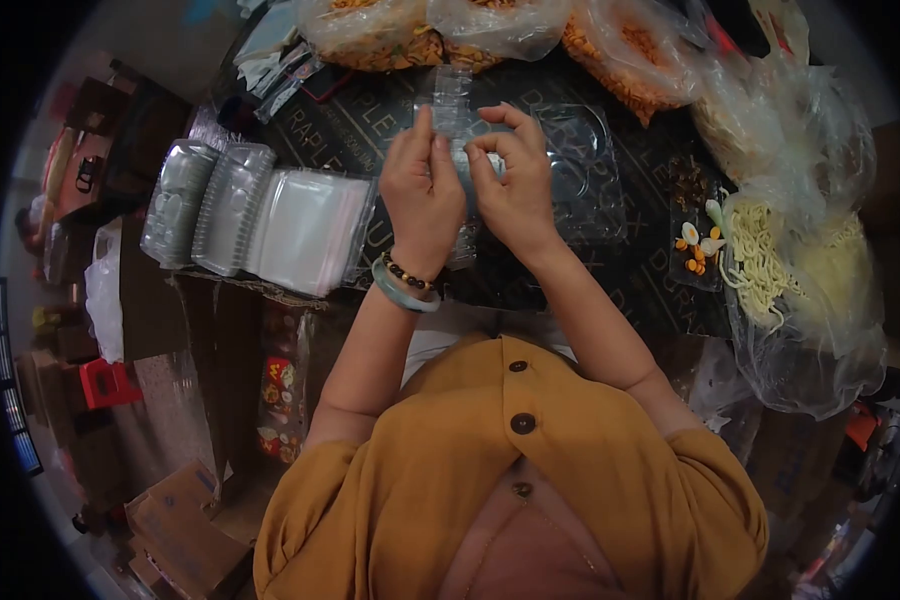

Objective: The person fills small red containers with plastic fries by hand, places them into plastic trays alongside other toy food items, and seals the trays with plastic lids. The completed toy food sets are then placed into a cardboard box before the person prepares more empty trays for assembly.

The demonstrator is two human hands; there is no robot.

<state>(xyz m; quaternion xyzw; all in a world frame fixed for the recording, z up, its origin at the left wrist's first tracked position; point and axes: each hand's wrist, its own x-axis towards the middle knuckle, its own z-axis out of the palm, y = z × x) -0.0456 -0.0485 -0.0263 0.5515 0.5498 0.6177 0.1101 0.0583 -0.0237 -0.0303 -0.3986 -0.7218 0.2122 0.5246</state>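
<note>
My left hand and my right hand are raised close together over the dark table. On the left hand, thumb and index finger are pressed together; whatever they hold, if anything, does not show. A pinch also closes my right hand, its other fingers curled, and what sits in it is too small or clear to make out. Beneath and behind both hands lies a narrow clear plastic tray with moulded sections. Right of my right hand rests a wider clear plastic container, flat on the table.
Left stand stacked clear plastic boxes and a pile of clear bags. Bags of orange snacks line the back. On the right are pale noodles in plastic and small white and orange pieces. A cardboard box sits below left.
</note>
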